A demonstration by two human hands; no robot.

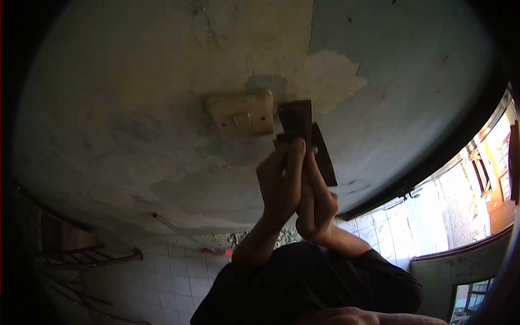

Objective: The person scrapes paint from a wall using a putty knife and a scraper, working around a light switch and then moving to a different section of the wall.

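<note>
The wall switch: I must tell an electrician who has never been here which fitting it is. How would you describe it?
Start from the big pale patch of peeled paint on the blue-green wall. Just beside it sits the switch, a cream square plate with one rocker. It is the only fitting on that wall, next to the dark flat pieces that the two hands hold up.

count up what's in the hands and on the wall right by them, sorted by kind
Dark flat pieces held in the hands: 2 (upper piece, lower piece)
Wall switches: 1 (beige switch)
Hands: 2 (left hand, right hand)
Total: 5
</note>
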